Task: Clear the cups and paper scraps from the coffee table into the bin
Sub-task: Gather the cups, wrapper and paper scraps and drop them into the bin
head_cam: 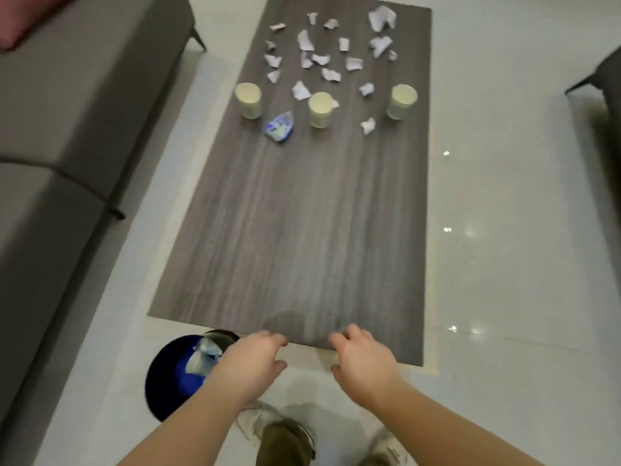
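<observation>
Three pale paper cups stand upright in a row across the far half of the grey wood coffee table [302, 213]: left cup [248, 99], middle cup [320, 109], right cup [401, 100]. Several white paper scraps [321, 58] lie scattered beyond and between them. A crumpled blue-and-white wrapper [280, 127] rests near the left cup. A blue bin [181, 371] stands on the floor at the table's near left corner, with crumpled paper inside. My left hand [255, 359] and my right hand [363, 356] hover at the table's near edge, fingers loosely curled and apart, holding nothing.
A grey sofa [67, 129] with a pink cushion [30, 15] runs along the left of the table. A dark chair leg [584, 83] shows at the right. Glossy white floor tiles [521, 230] surround the table. My shoes [255, 422] are below the hands.
</observation>
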A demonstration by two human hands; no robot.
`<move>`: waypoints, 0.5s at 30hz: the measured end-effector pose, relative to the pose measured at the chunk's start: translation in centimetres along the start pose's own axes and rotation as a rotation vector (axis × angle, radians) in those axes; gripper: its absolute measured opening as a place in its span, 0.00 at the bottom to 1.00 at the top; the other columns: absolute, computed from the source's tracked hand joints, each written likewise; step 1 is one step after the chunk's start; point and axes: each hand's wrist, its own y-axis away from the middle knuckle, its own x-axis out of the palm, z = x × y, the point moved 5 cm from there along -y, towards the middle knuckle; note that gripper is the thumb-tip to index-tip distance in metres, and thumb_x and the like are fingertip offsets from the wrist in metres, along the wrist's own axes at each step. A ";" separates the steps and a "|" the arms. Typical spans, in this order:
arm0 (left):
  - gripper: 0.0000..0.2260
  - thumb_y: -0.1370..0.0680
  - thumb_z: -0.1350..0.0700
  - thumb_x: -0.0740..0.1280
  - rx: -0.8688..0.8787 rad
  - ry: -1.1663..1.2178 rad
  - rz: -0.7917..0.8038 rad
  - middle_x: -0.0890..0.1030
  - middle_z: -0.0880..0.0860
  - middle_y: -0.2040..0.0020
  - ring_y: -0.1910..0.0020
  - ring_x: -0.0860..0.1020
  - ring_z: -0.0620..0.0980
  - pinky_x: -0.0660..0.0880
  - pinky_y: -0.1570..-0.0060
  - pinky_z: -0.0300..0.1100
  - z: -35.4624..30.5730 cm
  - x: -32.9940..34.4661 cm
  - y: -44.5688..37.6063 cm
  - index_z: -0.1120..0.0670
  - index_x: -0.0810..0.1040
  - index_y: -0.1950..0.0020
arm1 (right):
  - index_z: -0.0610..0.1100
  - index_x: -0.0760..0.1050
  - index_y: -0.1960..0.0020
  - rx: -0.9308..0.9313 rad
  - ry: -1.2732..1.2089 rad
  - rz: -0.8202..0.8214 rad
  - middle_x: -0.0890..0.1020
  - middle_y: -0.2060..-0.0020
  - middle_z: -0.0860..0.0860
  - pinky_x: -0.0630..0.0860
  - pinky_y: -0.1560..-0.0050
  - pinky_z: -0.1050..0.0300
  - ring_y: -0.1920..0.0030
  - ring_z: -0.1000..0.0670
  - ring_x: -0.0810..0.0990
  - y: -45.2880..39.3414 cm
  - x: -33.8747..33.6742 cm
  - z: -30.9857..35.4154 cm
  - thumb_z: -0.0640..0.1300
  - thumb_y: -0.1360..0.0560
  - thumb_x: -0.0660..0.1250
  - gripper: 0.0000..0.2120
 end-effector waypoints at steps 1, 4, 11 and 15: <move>0.16 0.22 0.46 0.64 0.044 -0.041 -0.046 0.77 0.47 0.42 0.44 0.76 0.50 0.75 0.47 0.46 -2.0 -0.2 -0.4 0.45 0.72 0.34 | 0.48 0.68 0.36 0.006 0.000 -0.015 0.71 0.42 0.47 0.72 0.47 0.50 0.40 0.43 0.71 0.7 -0.4 -2.1 0.47 0.23 0.60 0.16; 0.17 0.22 0.46 0.63 0.127 -0.110 -0.082 0.76 0.48 0.42 0.44 0.76 0.52 0.75 0.48 0.48 -7.9 -0.2 -1.6 0.45 0.71 0.34 | 0.48 0.69 0.38 0.041 0.003 -0.048 0.71 0.44 0.47 0.72 0.48 0.50 0.42 0.43 0.72 3.1 -1.3 -8.6 0.44 0.23 0.61 0.14; 0.19 0.21 0.45 0.63 0.190 -0.179 -0.089 0.74 0.48 0.39 0.43 0.76 0.53 0.74 0.46 0.48 -20.3 1.1 -4.3 0.45 0.70 0.31 | 0.47 0.68 0.35 0.111 -0.025 -0.128 0.72 0.42 0.46 0.75 0.50 0.51 0.44 0.44 0.73 8.7 -2.4 -20.7 0.41 0.23 0.62 0.17; 0.18 0.21 0.46 0.63 0.224 -0.151 -0.098 0.75 0.48 0.39 0.43 0.76 0.51 0.75 0.45 0.48 -26.0 1.8 -6.0 0.46 0.71 0.31 | 0.48 0.68 0.33 0.149 -0.089 -0.206 0.73 0.42 0.46 0.73 0.52 0.52 0.43 0.44 0.73 10.0 -3.0 -24.9 0.43 0.22 0.62 0.18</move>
